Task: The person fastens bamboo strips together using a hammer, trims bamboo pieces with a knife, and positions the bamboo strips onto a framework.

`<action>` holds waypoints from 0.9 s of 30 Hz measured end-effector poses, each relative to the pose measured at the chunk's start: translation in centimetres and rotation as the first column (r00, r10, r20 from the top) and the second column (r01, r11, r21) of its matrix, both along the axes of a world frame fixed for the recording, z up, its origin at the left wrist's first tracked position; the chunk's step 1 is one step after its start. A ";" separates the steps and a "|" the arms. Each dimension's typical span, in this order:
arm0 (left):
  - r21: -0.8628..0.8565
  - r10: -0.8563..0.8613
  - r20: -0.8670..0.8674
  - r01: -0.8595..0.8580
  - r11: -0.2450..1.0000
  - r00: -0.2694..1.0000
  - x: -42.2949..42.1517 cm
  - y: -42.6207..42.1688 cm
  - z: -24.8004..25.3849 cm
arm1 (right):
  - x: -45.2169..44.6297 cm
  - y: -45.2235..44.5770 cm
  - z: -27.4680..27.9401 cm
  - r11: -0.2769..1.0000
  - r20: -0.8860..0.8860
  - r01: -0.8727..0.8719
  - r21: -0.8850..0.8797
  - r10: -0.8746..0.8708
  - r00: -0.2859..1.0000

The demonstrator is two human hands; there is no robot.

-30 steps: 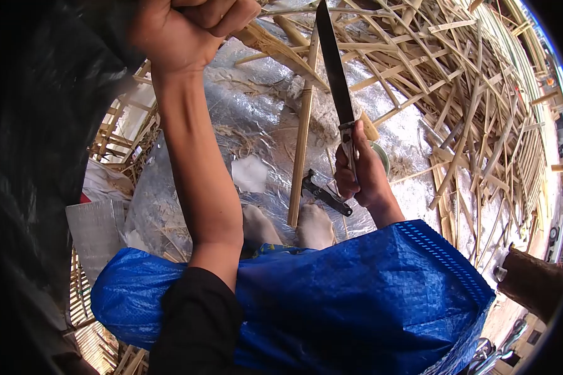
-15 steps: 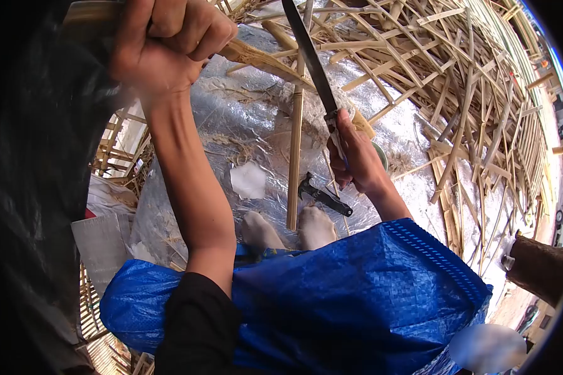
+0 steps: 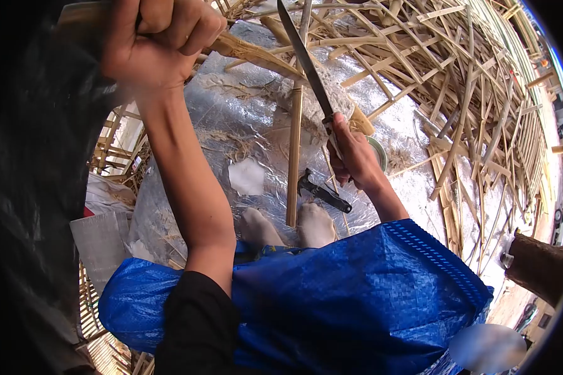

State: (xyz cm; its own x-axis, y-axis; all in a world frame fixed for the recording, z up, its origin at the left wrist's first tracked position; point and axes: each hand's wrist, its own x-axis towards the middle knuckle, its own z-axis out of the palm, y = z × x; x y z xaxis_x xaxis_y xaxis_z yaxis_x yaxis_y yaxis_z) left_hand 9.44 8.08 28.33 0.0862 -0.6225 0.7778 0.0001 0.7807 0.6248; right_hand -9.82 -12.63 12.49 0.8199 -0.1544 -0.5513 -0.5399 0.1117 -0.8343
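At the upper left, my left hand is closed around a split bamboo strip, which runs out to the right of my fist. My right hand grips the handle of a long knife, its dark blade pointing up and to the left. The blade passes close to the far end of the strip; I cannot tell whether they touch. Below them a narrow bamboo stick reaches down toward my feet. A black hammer-headed tool lies on the silvery sheet, left of my right wrist.
A blue woven plastic sheet covers my lap. Cut bamboo strips lie heaped at the upper right. A round green-rimmed object sits partly behind my right hand. A thick brown log juts in at the right.
My left hand and the bamboo strip have shifted slightly left and up. The knife has moved a little to the left, still in my right hand.
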 end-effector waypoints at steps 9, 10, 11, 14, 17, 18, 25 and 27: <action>0.012 -0.057 0.145 0.055 0.998 0.988 0.6 -0.9 1.0 | -0.3 1.9 -0.8 0.995 0.349 -0.012 -0.098 0.046 0.936; 0.024 -0.144 0.182 0.142 0.990 0.973 1.0 -0.6 0.9 | 0.1 1.9 -1.0 0.980 0.109 -0.124 -0.153 0.142 0.984; -0.028 0.018 0.021 -0.017 0.999 1.000 0.7 0.2 -0.1 | 0.0 1.7 -1.6 0.986 0.089 -0.103 -0.132 0.116 0.989; -0.022 0.116 -0.136 -0.120 0.993 0.984 0.8 1.6 -1.0 | -0.2 0.6 0.2 0.998 -0.031 -0.060 0.014 0.061 0.998; 0.008 0.076 -0.064 -0.076 0.997 0.995 0.6 1.0 -0.5 | -0.6 0.9 4.2 0.993 0.091 -0.056 -0.103 0.066 0.994; 0.016 0.077 -0.071 -0.076 0.997 0.994 0.3 0.8 -0.6 | -1.0 1.2 4.5 0.989 0.184 -0.058 -0.136 0.083 0.979; 0.026 0.103 -0.031 -0.102 0.994 0.994 -0.9 -0.4 0.0 | 0.3 1.4 -0.8 0.982 0.093 -0.036 -0.185 0.054 0.994; 0.015 0.047 -0.029 -0.046 0.999 0.998 -0.4 -0.1 -0.4 | 0.5 -0.8 -1.5 0.972 -0.081 -0.021 -0.233 0.002 0.997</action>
State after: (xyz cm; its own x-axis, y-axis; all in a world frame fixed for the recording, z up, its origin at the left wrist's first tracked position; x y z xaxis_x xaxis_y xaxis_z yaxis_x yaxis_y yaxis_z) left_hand 9.02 8.00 27.90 0.1379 -0.6281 0.7658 -0.0173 0.7716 0.6359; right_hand -9.34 -13.48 11.02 0.7772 -0.2779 -0.5645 -0.6058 -0.0878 -0.7908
